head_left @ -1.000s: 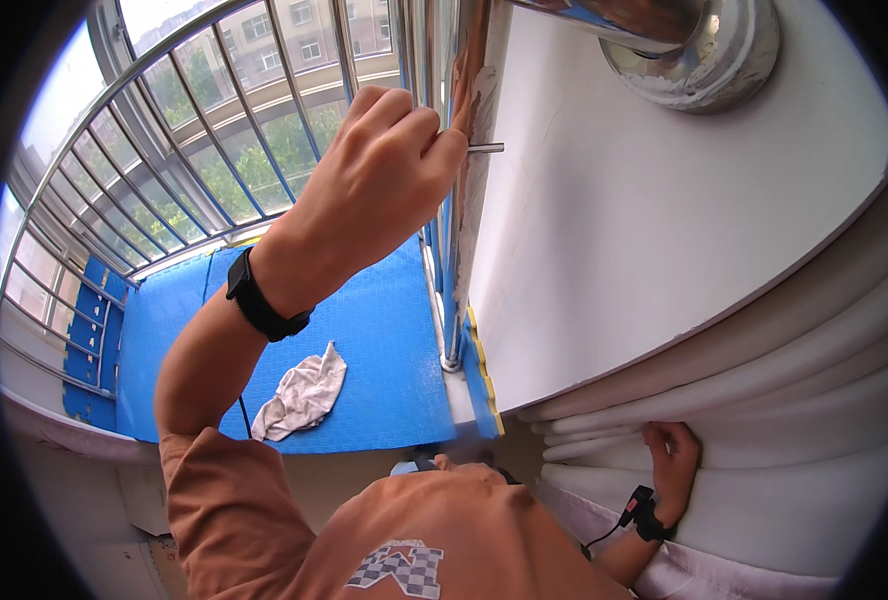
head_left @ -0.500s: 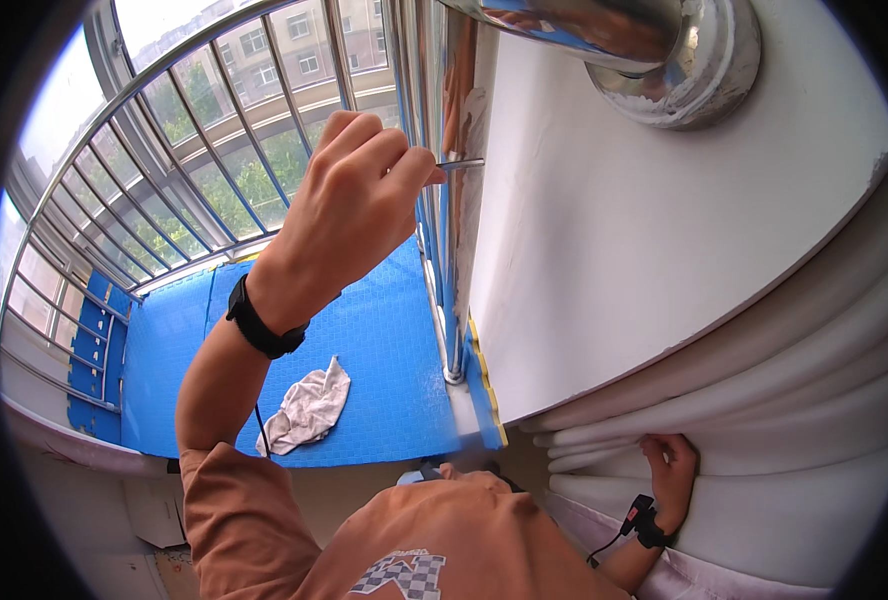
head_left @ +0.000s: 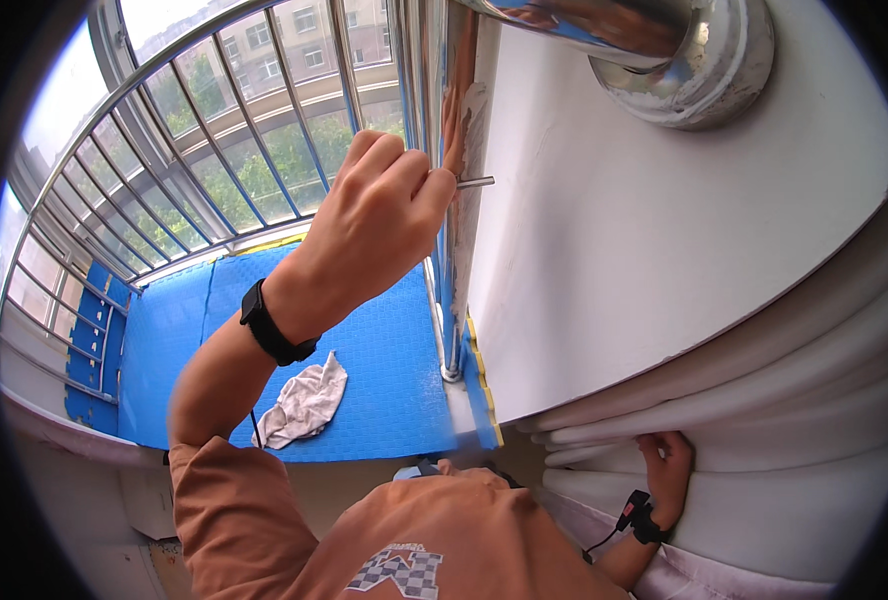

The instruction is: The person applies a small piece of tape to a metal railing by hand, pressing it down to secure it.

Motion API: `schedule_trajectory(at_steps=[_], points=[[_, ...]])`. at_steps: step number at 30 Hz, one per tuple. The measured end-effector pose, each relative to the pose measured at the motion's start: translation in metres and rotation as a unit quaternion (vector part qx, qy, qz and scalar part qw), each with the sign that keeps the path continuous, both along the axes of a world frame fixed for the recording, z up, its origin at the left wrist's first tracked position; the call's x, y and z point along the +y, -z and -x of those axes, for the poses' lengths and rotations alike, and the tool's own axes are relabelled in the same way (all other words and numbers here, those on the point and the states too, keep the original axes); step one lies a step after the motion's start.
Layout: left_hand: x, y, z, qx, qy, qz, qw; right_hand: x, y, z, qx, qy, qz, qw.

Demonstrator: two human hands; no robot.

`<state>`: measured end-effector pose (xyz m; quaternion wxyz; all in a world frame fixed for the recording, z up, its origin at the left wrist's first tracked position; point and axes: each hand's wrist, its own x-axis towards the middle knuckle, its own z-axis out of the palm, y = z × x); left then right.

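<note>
My left hand (head_left: 374, 215) is raised in front of the railing, its fingers closed round a short thin metal rod (head_left: 477, 182). The rod's bare end sticks out to the right, beside the edge of the white wall panel (head_left: 614, 240). Just past it stands a shiny steel post, with a rough grey patch (head_left: 473, 130) along the wall edge. The other end of the rod is hidden in my fist. At the lower right my right hand (head_left: 672, 470) rests against the white curtain (head_left: 764, 480), fingers loosely bent and apart, with nothing visible in them.
A curved steel railing (head_left: 249, 130) runs along the window at left. Blue matting (head_left: 184, 350) covers the ledge below, with a crumpled whitish cloth (head_left: 306, 402) on it. A thick chrome pipe with a round, paint-smeared flange (head_left: 719, 75) juts out at top right.
My left hand has shifted slightly right and down with the rod. My right hand stays against the curtain.
</note>
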<state>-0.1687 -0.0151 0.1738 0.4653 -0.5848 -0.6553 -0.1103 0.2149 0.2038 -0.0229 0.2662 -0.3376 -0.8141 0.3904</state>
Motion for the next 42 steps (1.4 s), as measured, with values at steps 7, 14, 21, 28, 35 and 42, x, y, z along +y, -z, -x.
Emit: schedule_trajectory(at_steps=[7,14,21,28,35,42], points=[[0.000,-0.010,0.002,0.029,-0.007,0.011,1.000,0.001,-0.001,-0.003,-0.015,0.014,0.013,1.000],[-0.003,-0.005,0.009,0.036,0.014,-0.003,0.999,0.001,0.002,0.000,-0.024,0.004,-0.009,1.000],[0.001,-0.006,0.005,0.053,0.009,-0.014,0.998,0.002,0.003,0.000,-0.009,0.002,0.004,1.000],[-0.016,-0.058,0.002,0.046,0.079,-0.114,0.989,-0.001,0.004,0.001,-0.027,0.006,-0.008,1.000],[-0.008,-0.090,-0.003,0.067,0.038,-0.047,0.996,0.003,0.009,0.002,-0.018,0.009,-0.023,1.000],[-0.002,-0.088,0.010,0.093,0.002,-0.016,0.996,0.013,0.017,-0.005,-0.073,-0.008,-0.020,0.997]])
